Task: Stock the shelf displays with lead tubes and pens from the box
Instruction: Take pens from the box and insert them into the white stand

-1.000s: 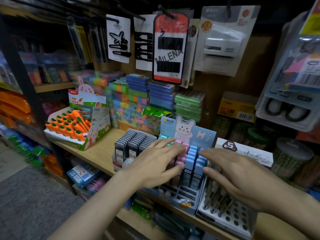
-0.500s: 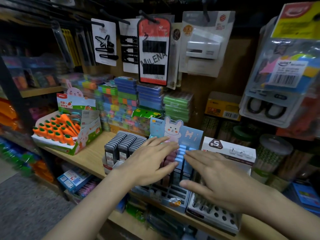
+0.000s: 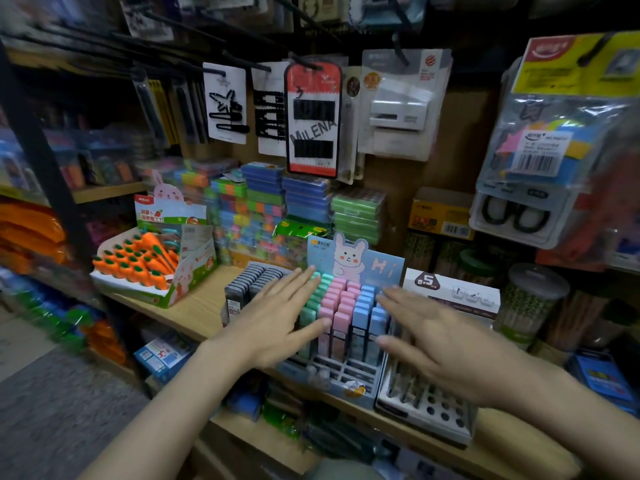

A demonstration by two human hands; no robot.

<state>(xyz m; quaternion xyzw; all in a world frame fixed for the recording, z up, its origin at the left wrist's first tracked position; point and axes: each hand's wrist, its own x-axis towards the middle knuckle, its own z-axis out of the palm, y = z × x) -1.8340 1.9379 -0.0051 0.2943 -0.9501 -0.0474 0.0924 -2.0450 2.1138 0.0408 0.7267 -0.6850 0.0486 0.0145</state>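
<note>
A blue bunny display rack stands on the wooden shelf, filled with green, pink and blue lead tubes. My left hand hovers flat with straight fingers over the rack's left side and holds nothing. My right hand is spread flat over the rack's right edge, also without anything in it. Left of the rack sits a tray of grey lead tubes. To the right, a white pen display with round holes holds several pens under my right hand.
A carrot pen display box stands at the shelf's left. Stacked colourful boxes line the back. Hair-clip cards and packaged goods hang above. Clear jars sit at the right. A lower shelf holds more stock.
Both hands have spread apart, uncovering the pink and blue tubes. The left hand moved left, the right hand moved right. The camera view has tilted up slightly.
</note>
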